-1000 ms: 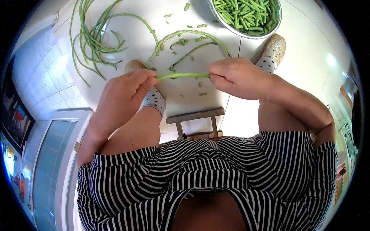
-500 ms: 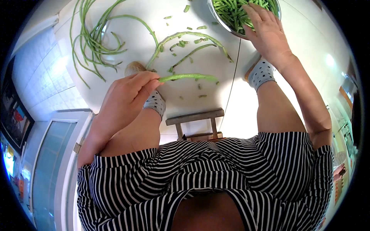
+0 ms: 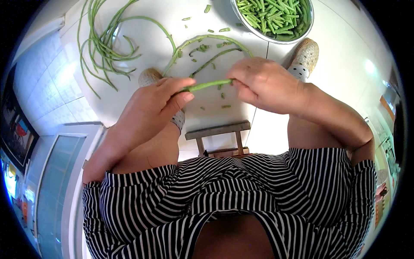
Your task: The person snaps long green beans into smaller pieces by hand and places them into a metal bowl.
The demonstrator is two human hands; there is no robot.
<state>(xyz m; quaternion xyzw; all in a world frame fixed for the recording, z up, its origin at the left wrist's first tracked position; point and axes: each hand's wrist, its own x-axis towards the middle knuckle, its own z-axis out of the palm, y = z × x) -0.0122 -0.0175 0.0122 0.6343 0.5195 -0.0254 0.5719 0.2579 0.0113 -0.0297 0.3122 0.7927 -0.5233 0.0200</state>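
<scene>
A short length of green bean (image 3: 210, 85) is stretched between my two hands, above the floor. My left hand (image 3: 157, 101) pinches its left end between thumb and fingers. At its right end, the fingers of my right hand (image 3: 265, 85) are closed on the tip. Beyond them, a long curved bean (image 3: 194, 39) and a thinner, darker one (image 3: 215, 56) lie on the white floor with several small cut bits around them. A metal bowl (image 3: 282, 42) at the top right holds many short bean pieces (image 3: 276, 16).
Several long beans (image 3: 101, 47) lie in a looped bundle at the upper left. A small wooden stool (image 3: 217, 129) stands between my legs. My shoes (image 3: 307, 54) rest on the tiles either side. A white-framed door (image 3: 71, 172) is at the left.
My right hand went to the bowl half a second ago and has come back to the bean's right end. My left hand has kept the bean and shifted slightly right.
</scene>
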